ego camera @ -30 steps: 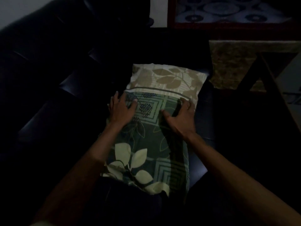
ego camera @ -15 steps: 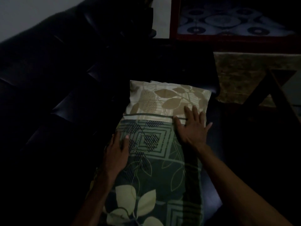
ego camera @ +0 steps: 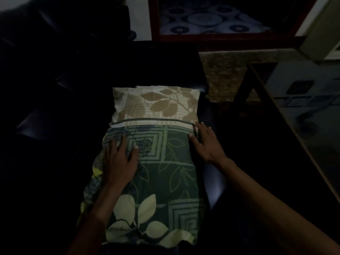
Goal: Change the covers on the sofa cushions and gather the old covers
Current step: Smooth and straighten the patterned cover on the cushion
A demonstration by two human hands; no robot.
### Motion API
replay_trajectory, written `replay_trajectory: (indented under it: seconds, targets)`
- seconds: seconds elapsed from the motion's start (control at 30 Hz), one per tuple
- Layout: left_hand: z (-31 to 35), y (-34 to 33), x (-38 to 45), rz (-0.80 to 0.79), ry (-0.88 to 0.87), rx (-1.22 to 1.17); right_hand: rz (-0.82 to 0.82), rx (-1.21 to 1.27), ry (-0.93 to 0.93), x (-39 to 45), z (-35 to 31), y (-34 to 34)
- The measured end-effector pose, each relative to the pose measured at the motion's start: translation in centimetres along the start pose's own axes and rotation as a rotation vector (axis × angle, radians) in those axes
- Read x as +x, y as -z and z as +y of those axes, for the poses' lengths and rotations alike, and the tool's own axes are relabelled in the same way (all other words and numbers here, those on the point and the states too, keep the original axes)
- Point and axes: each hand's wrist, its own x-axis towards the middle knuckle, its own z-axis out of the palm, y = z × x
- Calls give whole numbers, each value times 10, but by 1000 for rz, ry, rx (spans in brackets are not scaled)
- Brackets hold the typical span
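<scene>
since half a second ago the left hand [ego camera: 120,162] has slid a little farther up the green cover [ego camera: 165,173] and spread its fingers, while the right hand [ego camera: 206,142] has shifted out to the cover's right edge, just below the dark band. both hands now lie flat with fingers straight, pressing on the fabric and gripping nothing; they sit well apart, one on each side of the cushion [ego camera: 156,105].

the cushion lies lengthwise on the dark sofa [ego camera: 46,107] seat, running from near to far. its far end shows a beige leaf print, bare beyond the band; the green leaf-and-square cover takes up the near part. the left hand rests on the cover's left half, over the square pattern, and the right hand's fingertips reach the band at the right side. the cover's near edge hangs loose and wavy.

right of the sofa stands a desk [ego camera: 294,137] with a glossy top, and beyond it a patterned rug [ego camera: 226,70] lies on the floor.
</scene>
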Motion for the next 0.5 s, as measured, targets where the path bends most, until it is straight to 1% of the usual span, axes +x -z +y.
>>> replay_trajectory:
  seconds: [0.13,0.3,0.37,0.5]
  targets:
    - [67,-14,-4,-67,-203,21,21,25,-29,-32,14,30]
    - [180,-57,-32,-238,-468,-134,124,60,-145,-93,50,96]
    - [225,-83,-57,-335,-594,-148,225,72,-196,-130,67,126]
    - [306,-145,-129,-562,-844,-157,490,97,-331,-229,111,177]
